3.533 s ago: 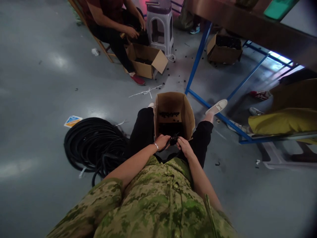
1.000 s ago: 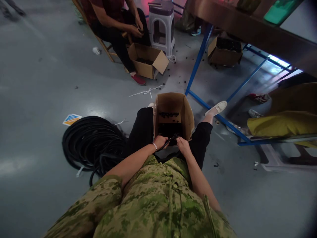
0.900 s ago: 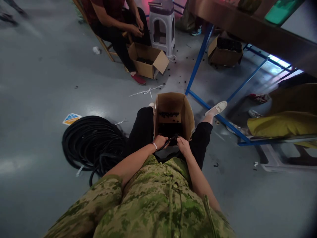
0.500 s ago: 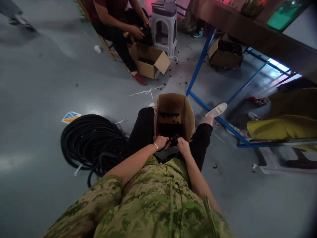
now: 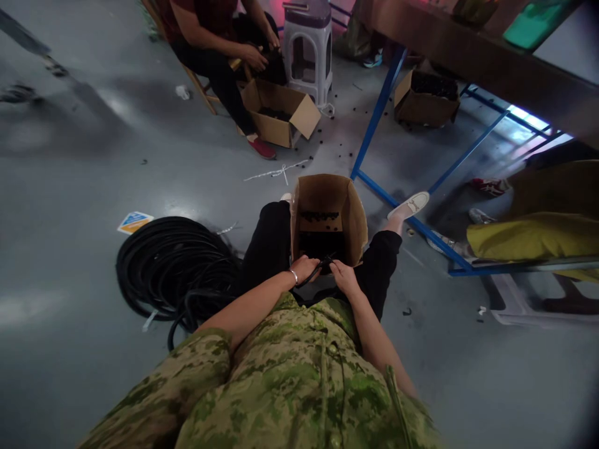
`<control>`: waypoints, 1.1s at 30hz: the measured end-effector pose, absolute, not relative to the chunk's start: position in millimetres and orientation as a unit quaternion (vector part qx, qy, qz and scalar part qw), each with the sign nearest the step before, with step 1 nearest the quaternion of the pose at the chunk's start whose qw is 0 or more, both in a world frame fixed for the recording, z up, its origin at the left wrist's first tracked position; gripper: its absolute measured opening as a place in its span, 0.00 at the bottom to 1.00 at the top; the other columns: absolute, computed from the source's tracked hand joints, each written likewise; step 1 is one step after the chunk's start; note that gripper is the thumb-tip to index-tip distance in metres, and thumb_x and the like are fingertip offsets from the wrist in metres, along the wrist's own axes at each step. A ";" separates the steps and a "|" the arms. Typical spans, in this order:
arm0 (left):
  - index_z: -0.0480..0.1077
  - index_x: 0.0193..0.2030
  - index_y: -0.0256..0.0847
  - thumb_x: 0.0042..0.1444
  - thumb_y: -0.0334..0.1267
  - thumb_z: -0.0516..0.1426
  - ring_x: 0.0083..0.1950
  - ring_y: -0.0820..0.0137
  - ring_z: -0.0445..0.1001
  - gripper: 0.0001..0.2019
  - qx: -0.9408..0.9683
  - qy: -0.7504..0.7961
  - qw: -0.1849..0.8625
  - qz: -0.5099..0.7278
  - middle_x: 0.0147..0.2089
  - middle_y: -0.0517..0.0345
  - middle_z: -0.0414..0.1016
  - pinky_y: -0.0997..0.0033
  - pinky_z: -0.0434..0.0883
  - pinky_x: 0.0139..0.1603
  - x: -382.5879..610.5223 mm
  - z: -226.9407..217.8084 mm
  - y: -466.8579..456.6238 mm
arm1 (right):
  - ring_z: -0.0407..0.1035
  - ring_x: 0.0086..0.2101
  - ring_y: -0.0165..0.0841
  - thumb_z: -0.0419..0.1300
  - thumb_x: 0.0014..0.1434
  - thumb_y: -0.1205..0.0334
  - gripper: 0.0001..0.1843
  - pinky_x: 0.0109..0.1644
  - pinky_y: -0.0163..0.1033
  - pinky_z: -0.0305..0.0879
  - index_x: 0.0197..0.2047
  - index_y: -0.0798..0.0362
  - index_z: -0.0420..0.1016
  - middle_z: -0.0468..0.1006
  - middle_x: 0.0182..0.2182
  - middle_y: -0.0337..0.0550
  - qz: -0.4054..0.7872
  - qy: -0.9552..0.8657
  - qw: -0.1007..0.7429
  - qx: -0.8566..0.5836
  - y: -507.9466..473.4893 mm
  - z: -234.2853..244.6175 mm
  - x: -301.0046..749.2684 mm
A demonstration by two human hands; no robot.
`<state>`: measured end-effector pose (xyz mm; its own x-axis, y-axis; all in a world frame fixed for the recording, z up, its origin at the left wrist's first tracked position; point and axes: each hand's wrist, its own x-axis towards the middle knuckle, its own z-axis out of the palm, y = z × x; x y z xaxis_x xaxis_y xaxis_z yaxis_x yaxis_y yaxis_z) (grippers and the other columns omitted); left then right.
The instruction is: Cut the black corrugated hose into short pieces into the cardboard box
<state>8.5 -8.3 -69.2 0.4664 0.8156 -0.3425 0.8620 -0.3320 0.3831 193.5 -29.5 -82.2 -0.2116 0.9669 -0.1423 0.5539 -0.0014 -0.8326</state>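
My left hand (image 5: 306, 268), with a bracelet at its wrist, is closed round a black rubber tube (image 5: 309, 279) over the near edge of the cardboard box (image 5: 330, 190). Close beside it, my right hand (image 5: 345, 275) is closed, fingertips pinched at a small dark piece (image 5: 327, 259) by the tube's end. That piece is too dark and small to name. The box stands open between my legs, with small black pieces (image 5: 321, 216) inside. A large coil of black tubing (image 5: 154, 268) lies on the floor to my left.
Ahead, a seated person (image 5: 206, 37) works over another cardboard box (image 5: 276, 128) beside a plastic stool (image 5: 306, 56). A table with blue metal legs (image 5: 381, 112) stands at right, a filled box (image 5: 425, 103) beneath it. Another person's yellow garment (image 5: 528, 243) is at far right.
My right hand has shifted slightly left, closer to my left hand. The legs of someone walking at the far upper left have moved. The coil and boxes stay put.
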 end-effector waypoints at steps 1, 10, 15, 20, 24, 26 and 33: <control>0.75 0.39 0.39 0.61 0.41 0.51 0.41 0.62 0.78 0.12 0.809 0.523 0.265 -0.046 0.38 0.49 0.79 0.66 0.68 0.48 8.7 -69.2 -8.5 | 0.70 0.31 0.36 0.49 0.63 0.52 0.18 0.37 0.36 0.64 0.41 0.50 0.77 0.77 0.29 0.43 0.411 -0.660 0.252 -0.576 -29.1 -82.0 193.2; 0.75 0.40 0.37 0.62 0.45 0.50 0.39 0.57 0.79 0.17 0.802 0.544 0.239 -0.067 0.35 0.43 0.80 0.63 0.71 0.40 9.3 -69.7 -8.3 | 0.67 0.27 0.34 0.48 0.63 0.49 0.19 0.33 0.35 0.60 0.40 0.49 0.76 0.73 0.24 0.40 0.414 -0.630 0.282 -0.594 -29.3 -78.9 191.0; 0.75 0.40 0.34 0.63 0.45 0.47 0.38 0.56 0.79 0.19 0.812 0.536 0.223 -0.056 0.36 0.40 0.80 0.62 0.71 0.41 10.6 -69.8 -6.5 | 0.66 0.26 0.34 0.45 0.64 0.47 0.23 0.31 0.35 0.59 0.44 0.51 0.75 0.73 0.24 0.41 0.413 -0.614 0.289 -0.608 -30.1 -76.3 189.6; 0.75 0.39 0.35 0.63 0.47 0.47 0.38 0.59 0.79 0.20 0.814 0.539 0.212 -0.027 0.35 0.42 0.79 0.64 0.70 0.41 12.3 -66.6 -4.7 | 0.67 0.26 0.34 0.44 0.65 0.47 0.24 0.31 0.35 0.60 0.49 0.52 0.74 0.74 0.26 0.42 0.385 -0.608 0.295 -0.628 -32.1 -74.0 189.5; 0.73 0.39 0.37 0.63 0.46 0.50 0.40 0.62 0.77 0.16 0.819 0.534 0.212 0.004 0.37 0.46 0.79 0.66 0.69 0.44 12.8 -66.7 -4.4 | 0.69 0.27 0.34 0.45 0.65 0.47 0.23 0.33 0.35 0.62 0.49 0.50 0.75 0.76 0.27 0.42 0.376 -0.616 0.300 -0.623 -33.5 -74.0 190.4; 0.73 0.40 0.37 0.62 0.45 0.51 0.42 0.63 0.76 0.14 0.824 0.522 0.219 0.014 0.40 0.47 0.79 0.66 0.68 0.47 12.4 -68.3 -4.4 | 0.70 0.29 0.35 0.47 0.65 0.49 0.21 0.34 0.35 0.62 0.47 0.49 0.76 0.77 0.29 0.43 0.370 -0.633 0.292 -0.614 -33.6 -74.7 190.6; 0.72 0.42 0.38 0.61 0.42 0.53 0.43 0.63 0.75 0.11 0.828 0.512 0.230 0.012 0.42 0.48 0.78 0.65 0.66 0.50 9.4 -77.6 -5.2 | 0.70 0.27 0.36 0.52 0.63 0.51 0.15 0.34 0.35 0.61 0.43 0.47 0.77 0.77 0.27 0.42 0.382 -0.654 0.251 -0.603 -31.8 -76.8 191.0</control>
<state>9.4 -5.2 -77.6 0.4756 0.8529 -0.2152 0.8417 -0.3702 0.3930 191.0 -31.8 -76.8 -0.1477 0.9802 -0.1320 0.5971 -0.0180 -0.8019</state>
